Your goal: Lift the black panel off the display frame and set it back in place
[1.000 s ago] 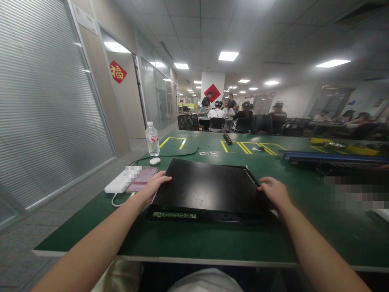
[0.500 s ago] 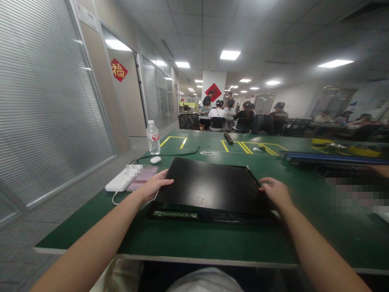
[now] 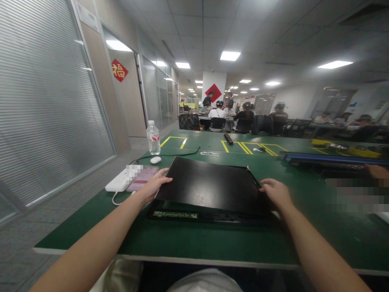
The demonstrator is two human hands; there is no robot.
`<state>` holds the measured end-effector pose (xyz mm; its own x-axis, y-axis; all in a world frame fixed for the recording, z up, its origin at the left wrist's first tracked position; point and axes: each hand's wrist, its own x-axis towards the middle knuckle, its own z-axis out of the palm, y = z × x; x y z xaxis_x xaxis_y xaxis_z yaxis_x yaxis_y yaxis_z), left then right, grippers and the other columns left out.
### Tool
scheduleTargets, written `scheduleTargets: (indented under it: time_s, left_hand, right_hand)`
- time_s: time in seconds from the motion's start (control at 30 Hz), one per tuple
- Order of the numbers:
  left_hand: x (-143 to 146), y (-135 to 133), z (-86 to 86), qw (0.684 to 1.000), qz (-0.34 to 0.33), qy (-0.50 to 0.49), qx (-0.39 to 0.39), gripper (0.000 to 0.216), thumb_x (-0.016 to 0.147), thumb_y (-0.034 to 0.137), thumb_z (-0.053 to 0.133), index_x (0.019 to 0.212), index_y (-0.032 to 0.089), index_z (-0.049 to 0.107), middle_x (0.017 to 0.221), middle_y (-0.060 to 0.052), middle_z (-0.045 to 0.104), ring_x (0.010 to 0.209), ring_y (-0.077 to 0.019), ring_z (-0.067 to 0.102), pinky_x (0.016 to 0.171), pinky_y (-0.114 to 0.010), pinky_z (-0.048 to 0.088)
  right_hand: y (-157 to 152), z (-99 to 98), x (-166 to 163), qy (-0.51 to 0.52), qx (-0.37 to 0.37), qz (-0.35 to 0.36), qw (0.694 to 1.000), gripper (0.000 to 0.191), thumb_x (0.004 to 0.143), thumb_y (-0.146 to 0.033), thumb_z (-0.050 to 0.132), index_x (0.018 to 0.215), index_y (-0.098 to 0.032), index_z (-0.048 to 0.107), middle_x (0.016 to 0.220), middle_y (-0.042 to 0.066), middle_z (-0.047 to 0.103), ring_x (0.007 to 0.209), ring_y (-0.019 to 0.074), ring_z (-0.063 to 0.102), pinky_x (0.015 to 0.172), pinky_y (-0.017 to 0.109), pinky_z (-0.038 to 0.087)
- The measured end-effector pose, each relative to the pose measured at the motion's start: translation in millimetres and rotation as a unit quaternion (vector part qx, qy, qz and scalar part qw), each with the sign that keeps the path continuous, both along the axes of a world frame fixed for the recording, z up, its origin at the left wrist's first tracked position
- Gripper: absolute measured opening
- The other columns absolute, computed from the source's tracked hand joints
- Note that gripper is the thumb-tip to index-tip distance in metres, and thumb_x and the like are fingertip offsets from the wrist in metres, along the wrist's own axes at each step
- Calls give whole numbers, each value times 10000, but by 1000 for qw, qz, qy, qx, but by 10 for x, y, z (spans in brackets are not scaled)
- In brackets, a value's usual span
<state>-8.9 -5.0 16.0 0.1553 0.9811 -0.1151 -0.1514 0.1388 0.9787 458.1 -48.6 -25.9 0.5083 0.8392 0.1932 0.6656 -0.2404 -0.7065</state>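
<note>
A flat black panel point(image 3: 209, 184) lies on the green table point(image 3: 194, 239) in front of me, its near edge raised a little above a black frame point(image 3: 182, 215) with a green circuit strip. My left hand point(image 3: 153, 185) grips the panel's left edge, fingers curled over the top. My right hand point(image 3: 275, 192) holds the panel's right edge, close to a thin strip sticking out at the corner.
A white power strip point(image 3: 117, 184) and a phone point(image 3: 142, 177) lie left of the panel, with a white mouse point(image 3: 155, 159), a cable and a water bottle point(image 3: 152, 138) beyond. A blue-edged panel point(image 3: 331, 159) and another person's hand point(image 3: 377, 171) are at right. People sit at far tables.
The panel's near edge has lifted slightly off the frame below it. Both hands stay on its side edges. Another person's hand has come further into view at the right.
</note>
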Motion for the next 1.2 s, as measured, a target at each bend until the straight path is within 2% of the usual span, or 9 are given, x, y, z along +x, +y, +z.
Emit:
scheduleTargets:
  time_s: [0.27,0.43,0.57,0.73,0.87,1.0,1.2]
  left_hand:
    - [-13,1,15,999,-25,-5,-24,667,678,82,704,1301,203,498,906,-55,766,716,-226,744,656,-316,581]
    - [-4,-12,6,1000,-13,11,-5,618,692,97,702,1283,192,545,935,-66,773,755,-229,748,665,-304,578]
    - [5,-25,30,1000,-2,13,3,607,710,152,725,1298,210,587,1040,-84,773,875,-250,750,726,-310,586]
    - [11,-32,55,1000,4,-6,-2,590,762,173,692,1341,235,599,1128,-78,763,956,-254,741,759,-305,586]
    - [13,-39,59,1000,4,-15,-11,630,756,162,703,1372,222,583,1174,-90,751,989,-259,734,805,-312,581]
    - [23,-62,84,1000,10,-22,-13,625,768,131,678,1381,203,576,1168,-92,755,995,-249,734,832,-307,575]
    - [7,-25,36,999,-7,-39,-5,669,757,133,698,1405,194,543,1119,-94,772,971,-257,743,839,-326,579]
  right_hand:
    - [9,-13,7,-8,-3,1,1000,338,729,-237,521,979,-202,744,758,42,756,708,207,682,622,284,458]
    - [6,4,-8,-14,1,0,1000,324,737,-238,511,958,-209,746,739,32,752,768,213,685,662,288,454]
    - [5,8,-10,-13,0,-1,1000,322,722,-244,522,947,-208,749,730,34,752,793,221,685,670,291,453]
    - [-1,12,-5,-6,-18,-3,1000,332,742,-262,518,978,-207,745,752,36,756,703,211,671,622,297,447]
    - [-17,31,-19,-7,-19,-4,1000,309,755,-261,523,960,-204,748,748,44,755,723,217,678,630,297,452]
    - [-19,27,-25,5,-19,-2,1000,302,768,-277,523,962,-210,745,758,49,758,697,220,678,614,302,456]
    - [1,14,-15,-4,-17,-4,1000,287,760,-293,518,916,-214,745,735,36,754,784,230,688,661,303,449]
